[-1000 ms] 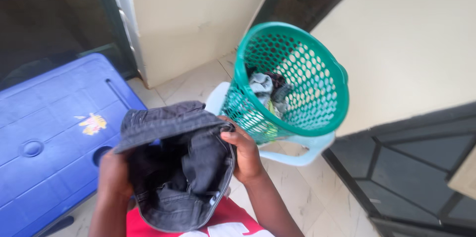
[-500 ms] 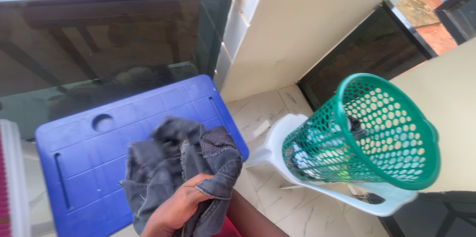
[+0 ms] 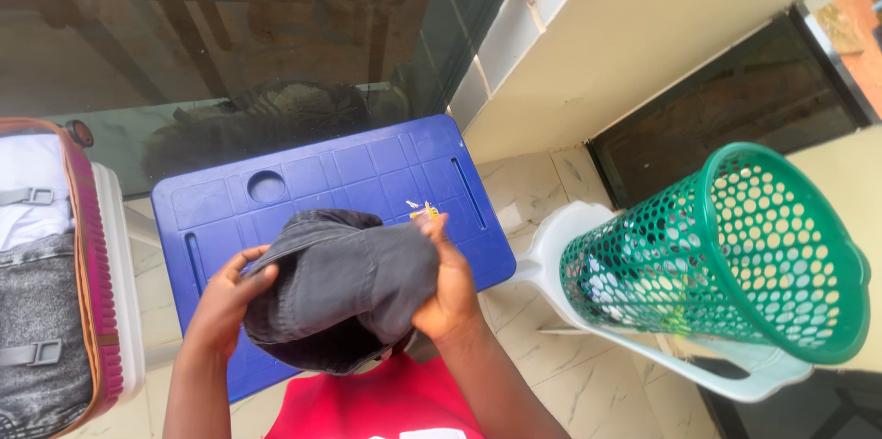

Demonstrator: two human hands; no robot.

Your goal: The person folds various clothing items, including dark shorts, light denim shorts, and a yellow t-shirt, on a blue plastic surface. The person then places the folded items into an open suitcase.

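From the head camera, you now have both hands on the dark grey jeans (image 3: 344, 287) again: half a second ago only one hand bunched them, loose and crumpled. Your left hand (image 3: 223, 301) pinches the waistband edge with curled fingers, and your right hand (image 3: 447, 287) clamps the opposite side, thumb on top. The garment hangs rounded between your fingers, over the blue plastic table (image 3: 367, 177); it looks gathered for folding. The green basket (image 3: 735, 255) lies tilted on the white chair (image 3: 560, 246), well right of your right fingers. Your left fingertips are tucked under the cloth. The open suitcase (image 3: 55, 264) is cut off at the left edge.
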